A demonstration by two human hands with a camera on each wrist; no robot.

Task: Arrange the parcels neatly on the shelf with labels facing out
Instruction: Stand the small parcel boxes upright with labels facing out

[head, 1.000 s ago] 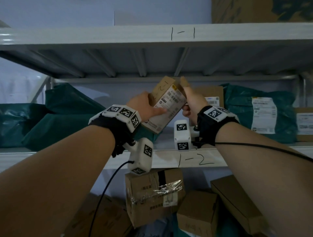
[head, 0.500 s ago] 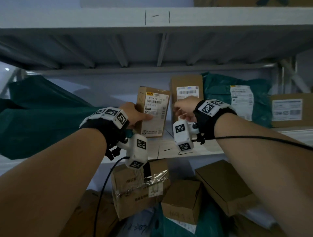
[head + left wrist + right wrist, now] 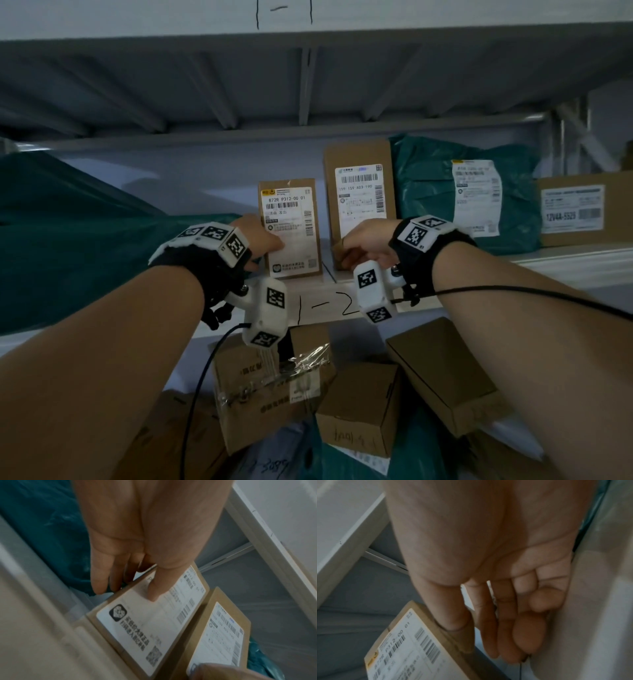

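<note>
A small cardboard box (image 3: 291, 219) (image 3: 145, 622) (image 3: 406, 649) stands upright on the shelf marked 1-2 (image 3: 329, 308), its white label facing out. My left hand (image 3: 265, 240) (image 3: 126, 588) grips its left side, thumb on the label, fingers behind. Just right of it stands a taller labelled box (image 3: 359, 192) (image 3: 223, 635). My right hand (image 3: 356, 243) (image 3: 481, 635) hangs in front of that box's lower left corner with loosely curled fingers, holding nothing. Its thumb lies by the small box's right edge.
Right of the tall box lean a green mailer bag (image 3: 431, 192) with a label and a wide labelled carton (image 3: 582, 209). Green bags (image 3: 68, 240) fill the shelf's left. Several cardboard boxes (image 3: 359, 404) lie heaped on the level below. The upper shelf hangs close overhead.
The small box went from tilted in the air between both hands to upright on the shelf beside the tall box. My right hand has come off it.
</note>
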